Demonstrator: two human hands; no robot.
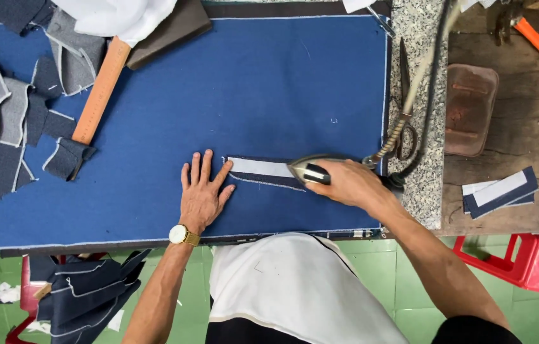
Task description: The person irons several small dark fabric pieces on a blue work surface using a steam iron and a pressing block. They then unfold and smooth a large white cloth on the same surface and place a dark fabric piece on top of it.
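pressing iron (311,171) tip leftward along fabric strip (258,171) – left hand (202,191) flat

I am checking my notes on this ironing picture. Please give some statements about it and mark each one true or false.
1. The right hand grips the iron. True.
2. The left hand lies flat beside the strip. True.
3. The watch is on the right wrist. False: it is on the left wrist.
4. The scissors lie on the blue pad. False: they lie on the stone ledge to its right.
5. The wooden ruler lies at the pad's upper left. True.
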